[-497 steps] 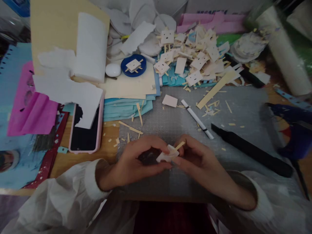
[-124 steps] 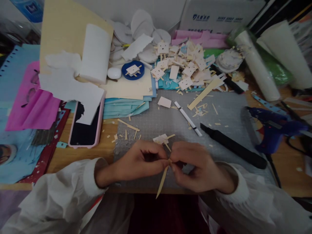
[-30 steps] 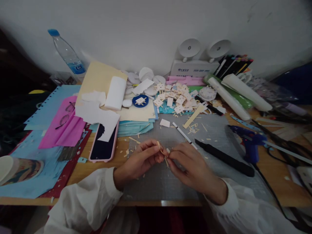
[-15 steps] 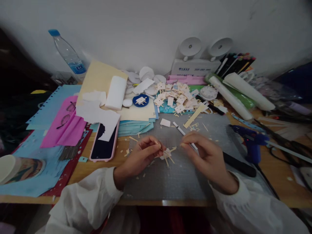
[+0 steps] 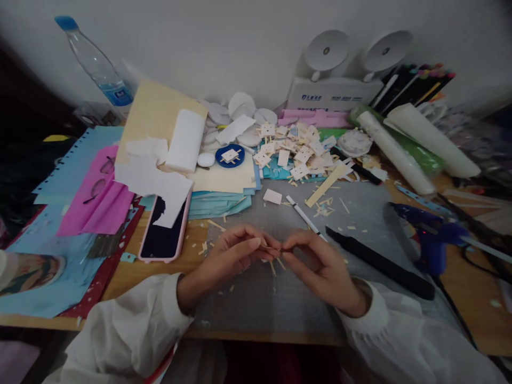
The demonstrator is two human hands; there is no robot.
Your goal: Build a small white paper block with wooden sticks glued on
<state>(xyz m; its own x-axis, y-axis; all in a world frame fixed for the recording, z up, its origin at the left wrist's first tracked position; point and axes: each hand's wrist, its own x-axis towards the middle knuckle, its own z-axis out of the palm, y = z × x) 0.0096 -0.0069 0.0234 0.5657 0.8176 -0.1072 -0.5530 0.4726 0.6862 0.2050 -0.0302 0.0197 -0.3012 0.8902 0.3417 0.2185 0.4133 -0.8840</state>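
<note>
My left hand (image 5: 236, 250) is closed in a pinch on a thin pale strip (image 5: 264, 246), only partly showing between the fingers. My right hand (image 5: 320, 266) is also pinched, its fingertips meeting those of the left; what they hold is too small to make out. Under the fingertips, a small paper piece with thin strip legs (image 5: 273, 268) lies on the grey cutting mat (image 5: 256, 309), mostly hidden. Beyond the hands are a white card piece (image 5: 272, 197), a white pen (image 5: 302, 213) and a long pale strip (image 5: 328, 185).
Right of my hands lie a black-handled cutter (image 5: 380, 261) and a blue glue gun (image 5: 424, 234). A phone (image 5: 162, 240) under torn white paper is at left. Behind the mat sits a heap of small card figures (image 5: 300, 154), beside a blue lid (image 5: 230, 156).
My right hand has moved left until its fingertips meet my left hand's. The camera view has shifted closer, and the black-handled cutter is less covered.
</note>
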